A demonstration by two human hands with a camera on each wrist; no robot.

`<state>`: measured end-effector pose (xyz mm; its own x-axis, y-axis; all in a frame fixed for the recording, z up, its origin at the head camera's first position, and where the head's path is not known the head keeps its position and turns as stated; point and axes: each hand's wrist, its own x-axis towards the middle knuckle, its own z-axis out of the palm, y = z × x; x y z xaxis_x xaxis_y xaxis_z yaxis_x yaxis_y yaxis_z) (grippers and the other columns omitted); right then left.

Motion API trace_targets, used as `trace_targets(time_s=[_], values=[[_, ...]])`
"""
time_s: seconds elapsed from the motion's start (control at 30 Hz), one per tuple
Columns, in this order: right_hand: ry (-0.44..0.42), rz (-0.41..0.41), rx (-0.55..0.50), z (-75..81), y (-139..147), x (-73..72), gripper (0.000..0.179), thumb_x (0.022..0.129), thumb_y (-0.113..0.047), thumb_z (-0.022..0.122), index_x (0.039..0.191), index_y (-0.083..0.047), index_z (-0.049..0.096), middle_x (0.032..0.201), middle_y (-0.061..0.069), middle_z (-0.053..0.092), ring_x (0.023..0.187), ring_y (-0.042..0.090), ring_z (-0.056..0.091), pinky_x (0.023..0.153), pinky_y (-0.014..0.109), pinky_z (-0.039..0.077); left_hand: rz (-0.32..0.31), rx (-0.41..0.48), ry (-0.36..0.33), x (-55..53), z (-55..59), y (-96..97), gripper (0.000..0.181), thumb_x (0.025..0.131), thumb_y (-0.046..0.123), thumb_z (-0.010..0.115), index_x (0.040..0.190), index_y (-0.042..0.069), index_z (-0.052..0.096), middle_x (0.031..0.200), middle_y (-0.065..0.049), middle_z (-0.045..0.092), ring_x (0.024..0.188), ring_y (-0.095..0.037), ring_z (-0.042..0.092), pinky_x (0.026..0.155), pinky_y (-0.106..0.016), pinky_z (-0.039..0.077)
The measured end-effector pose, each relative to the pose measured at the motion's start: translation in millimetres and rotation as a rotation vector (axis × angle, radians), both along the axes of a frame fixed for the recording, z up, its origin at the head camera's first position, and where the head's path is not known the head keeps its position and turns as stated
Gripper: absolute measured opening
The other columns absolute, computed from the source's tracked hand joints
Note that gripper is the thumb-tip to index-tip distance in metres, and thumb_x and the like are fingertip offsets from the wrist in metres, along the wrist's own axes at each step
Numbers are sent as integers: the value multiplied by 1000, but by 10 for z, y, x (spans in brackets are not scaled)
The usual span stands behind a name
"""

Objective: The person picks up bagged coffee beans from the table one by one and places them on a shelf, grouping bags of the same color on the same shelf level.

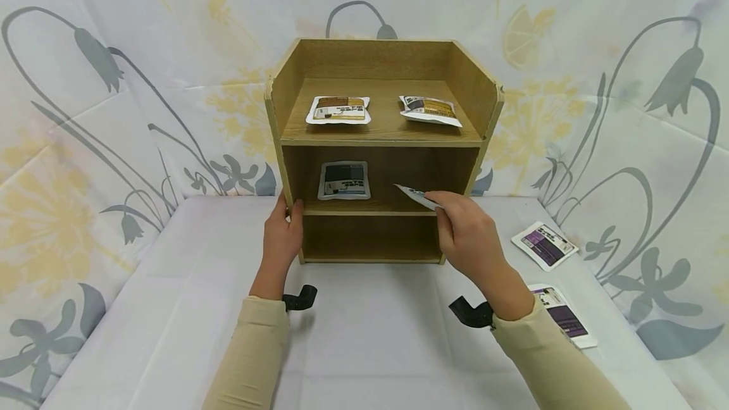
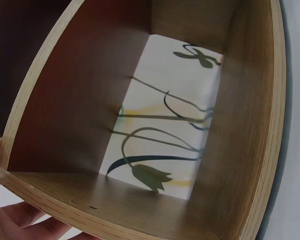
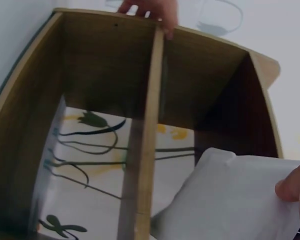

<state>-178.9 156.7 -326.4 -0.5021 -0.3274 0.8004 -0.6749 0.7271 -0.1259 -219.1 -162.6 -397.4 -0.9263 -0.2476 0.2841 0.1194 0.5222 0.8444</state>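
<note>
Packet (image 1: pixel 418 196), white-backed, is slanting at the right of the middle opening of the wooden shelf unit (image 1: pixel 381 143), the right hand (image 1: pixel 471 233) pinching its edge between thumb and fingers, the left hand (image 1: pixel 283 236) gripping the unit's left side, and a dark-labelled packet (image 1: pixel 344 181) lying left on the same shelf.
</note>
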Motion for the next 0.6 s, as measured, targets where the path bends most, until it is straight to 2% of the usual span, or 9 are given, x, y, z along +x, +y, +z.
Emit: trace_targets(time_s=[0.37,0.6], values=[[23,-15,129,-114,-163,-169,29,86,2,55,111,-2,69,110,15,69,97,33,66,83,47,54,2,5,6,-4,3,-8,56,103,46,36,154,25,28,148,-13,46,130,-38,50,96,-57,48],[-32,-71,224,-172,-227,-256,30,90,-4,56,118,-3,68,115,16,68,105,34,65,87,50,53,1,-3,4,-7,2,-6,57,103,46,36,154,23,26,149,-13,45,130,-38,50,95,-57,49]])
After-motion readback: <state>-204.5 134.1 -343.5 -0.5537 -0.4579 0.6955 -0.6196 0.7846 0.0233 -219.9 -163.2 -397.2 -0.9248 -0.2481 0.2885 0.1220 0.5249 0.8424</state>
